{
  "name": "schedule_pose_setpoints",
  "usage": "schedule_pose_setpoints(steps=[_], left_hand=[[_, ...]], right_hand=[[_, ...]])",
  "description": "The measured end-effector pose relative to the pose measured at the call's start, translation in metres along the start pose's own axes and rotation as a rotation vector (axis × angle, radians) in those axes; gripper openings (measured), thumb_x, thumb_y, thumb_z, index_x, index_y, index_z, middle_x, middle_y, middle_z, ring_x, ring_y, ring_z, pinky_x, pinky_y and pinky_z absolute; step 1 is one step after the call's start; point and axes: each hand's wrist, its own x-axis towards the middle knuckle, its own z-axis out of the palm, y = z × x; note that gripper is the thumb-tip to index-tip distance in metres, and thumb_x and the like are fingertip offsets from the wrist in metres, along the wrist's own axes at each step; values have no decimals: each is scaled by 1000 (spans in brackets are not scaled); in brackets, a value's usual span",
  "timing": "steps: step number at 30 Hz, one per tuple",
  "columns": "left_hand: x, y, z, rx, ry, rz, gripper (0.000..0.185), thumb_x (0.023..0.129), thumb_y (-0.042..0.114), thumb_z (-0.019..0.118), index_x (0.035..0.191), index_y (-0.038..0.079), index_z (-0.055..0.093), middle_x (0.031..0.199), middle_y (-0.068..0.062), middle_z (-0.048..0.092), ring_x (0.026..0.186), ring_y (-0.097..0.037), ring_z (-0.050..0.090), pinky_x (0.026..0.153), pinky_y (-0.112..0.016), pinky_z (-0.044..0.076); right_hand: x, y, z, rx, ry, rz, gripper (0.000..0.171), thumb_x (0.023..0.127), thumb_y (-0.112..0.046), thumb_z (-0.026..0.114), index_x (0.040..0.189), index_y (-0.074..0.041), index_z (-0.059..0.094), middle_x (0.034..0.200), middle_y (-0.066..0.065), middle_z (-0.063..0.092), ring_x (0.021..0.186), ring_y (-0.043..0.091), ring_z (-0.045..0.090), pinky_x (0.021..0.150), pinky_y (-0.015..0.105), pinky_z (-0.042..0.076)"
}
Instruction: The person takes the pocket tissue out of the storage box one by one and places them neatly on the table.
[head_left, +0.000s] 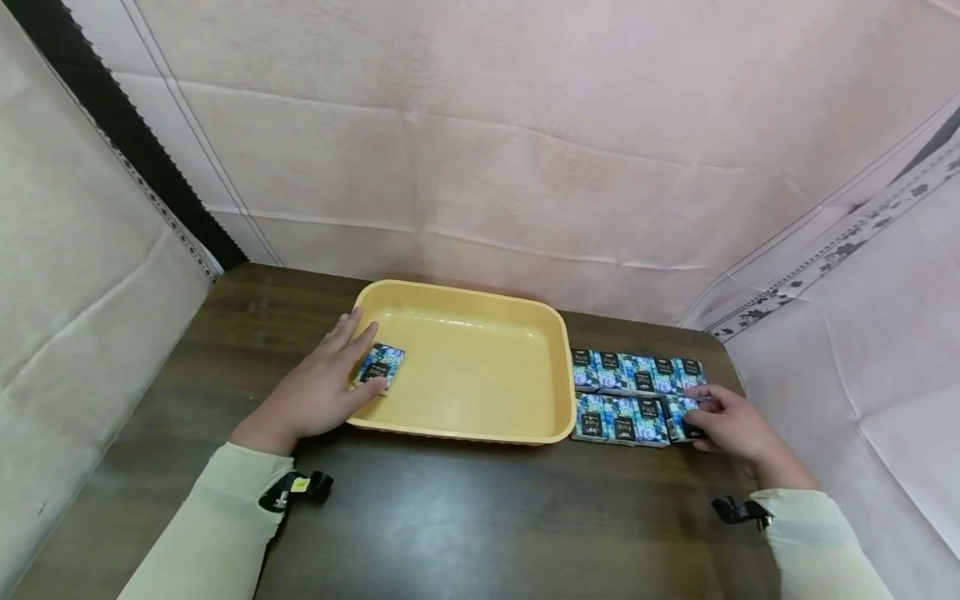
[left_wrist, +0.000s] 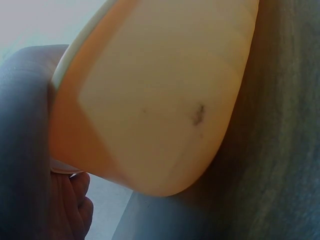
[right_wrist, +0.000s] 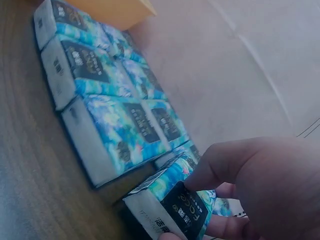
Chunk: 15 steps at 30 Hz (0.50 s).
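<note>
The left hand (head_left: 318,379) lies across the left rim of a yellow plastic tray (head_left: 465,425), fingers spread and thumb over the inside. Just by its thumb, a blue floral tissue pack (head_left: 384,360) rests in the tray. In the left wrist view the tray's outer wall (left_wrist: 165,100) takes up most of the picture. At the right end of the front row, the right hand (head_left: 731,425) pinches a tissue pack (right_wrist: 175,202) between thumb and fingers. That pack sits tilted, apart from its neighbour in the right wrist view.
Two rows of tissue packs (head_left: 622,417) line the tray's right side on the dark wooden table (head_left: 450,517). Pale cloth walls (head_left: 480,167) enclose the table at the back and both sides.
</note>
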Motion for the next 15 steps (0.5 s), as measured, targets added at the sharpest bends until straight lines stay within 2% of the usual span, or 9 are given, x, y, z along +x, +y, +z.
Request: schedule_pose_setpoints(steps=[5,15], left_hand=[[-1,1,-1,2,1,-3,94,112,63,61,183,21,16,192,-6,-5,178,-42,3,132,-78,26],[-1,2,-2,2,-5,-18,94,112,62,61,183,21,16,192,-5,-6,178,-41,2,133,-78,26]], right_hand=[[2,4,5,7,-6,19,50,111,-17,69,155,0,54,112,16,60,88,22,68,74,36,70],[-1,1,11,-9,-28,46,51,111,-19,71,156,-3,54,118,20,62,92,26,69,76,37,70]])
